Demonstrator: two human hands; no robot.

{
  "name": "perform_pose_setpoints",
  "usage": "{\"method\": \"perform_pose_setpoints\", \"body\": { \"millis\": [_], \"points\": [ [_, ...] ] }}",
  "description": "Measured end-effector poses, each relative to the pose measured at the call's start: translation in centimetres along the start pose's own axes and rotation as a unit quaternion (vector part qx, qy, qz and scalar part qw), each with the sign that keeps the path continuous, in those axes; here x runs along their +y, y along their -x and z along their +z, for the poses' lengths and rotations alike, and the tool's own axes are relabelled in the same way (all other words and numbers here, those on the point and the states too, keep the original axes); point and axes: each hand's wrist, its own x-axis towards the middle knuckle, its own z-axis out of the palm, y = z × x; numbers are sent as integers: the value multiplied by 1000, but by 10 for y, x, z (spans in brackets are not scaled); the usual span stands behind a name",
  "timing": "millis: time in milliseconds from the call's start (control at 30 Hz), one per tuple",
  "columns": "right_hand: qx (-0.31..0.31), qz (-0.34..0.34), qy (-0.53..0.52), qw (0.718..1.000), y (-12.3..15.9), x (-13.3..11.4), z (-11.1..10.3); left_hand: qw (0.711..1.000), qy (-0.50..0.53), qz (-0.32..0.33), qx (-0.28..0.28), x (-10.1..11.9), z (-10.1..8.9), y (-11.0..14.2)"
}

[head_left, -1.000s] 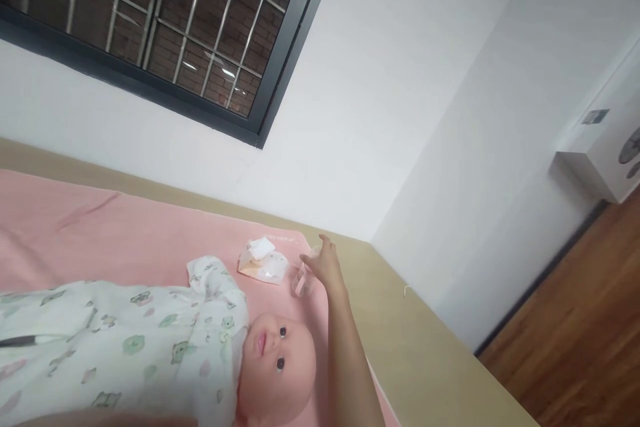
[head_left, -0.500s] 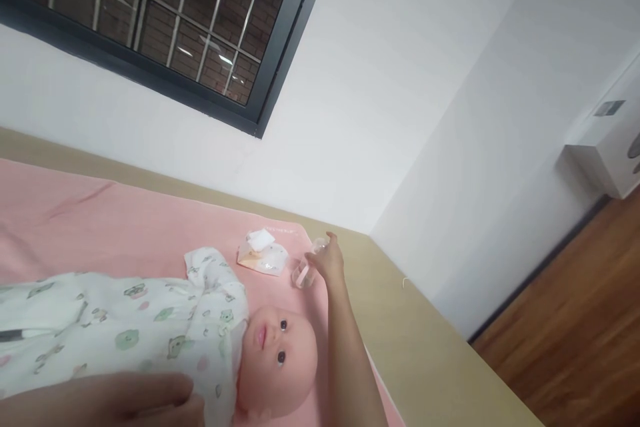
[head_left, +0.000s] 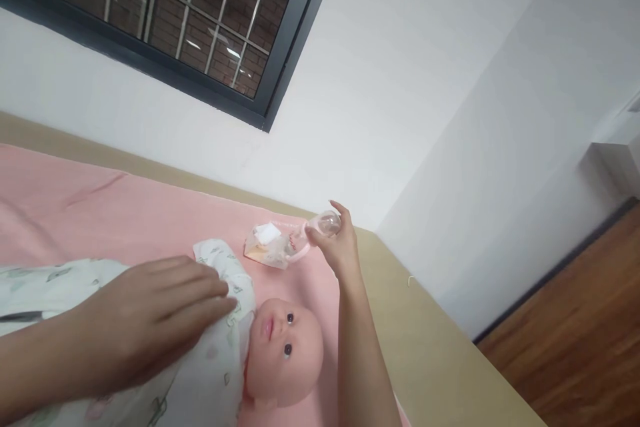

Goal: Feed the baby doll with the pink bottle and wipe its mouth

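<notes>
In the head view, my right hand [head_left: 341,243] is closed around a clear baby bottle [head_left: 327,222] with a pink handle. Its base points up toward the wall, and its other end leans over a tissue packet [head_left: 267,245]. A baby doll [head_left: 285,353] lies face up on a pink mat [head_left: 150,217], dressed in a white outfit with a green and pink print. Across the doll's chest, my left hand [head_left: 160,310] has its fingers stretched out and holds nothing visible. I cannot tell whether it touches the cloth.
The mat lies on a tan tabletop [head_left: 425,347] set against white walls [head_left: 450,67]. A dark-framed window [head_left: 287,53] with bars is above. Wooden flooring [head_left: 575,333] shows at the lower right.
My right hand has taken hold of the bottle and raised it slightly. My left hand has moved up and right, over the doll's chest. The view has shifted a little.
</notes>
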Motion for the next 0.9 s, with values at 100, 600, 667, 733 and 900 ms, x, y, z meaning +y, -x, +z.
{"method": "perform_pose_setpoints", "body": {
  "millis": [100,600,667,733,900],
  "points": [
    [-48,-88,-98,990,27,-39,3,997,-28,-65,11,-4,-9,-17],
    [-109,-284,-146,942,97,-97,20,968,-46,-245,13,-5,-6,-10],
    [-74,-272,-155,947,94,-94,16,967,-61,-248,-3,-14,-7,-10],
    [-29,-256,-166,952,85,-89,10,960,-59,-272,-37,-27,-9,-11],
    [35,-177,-156,971,35,-44,4,896,1,-434,-92,-64,-21,-13]
  ]
}}
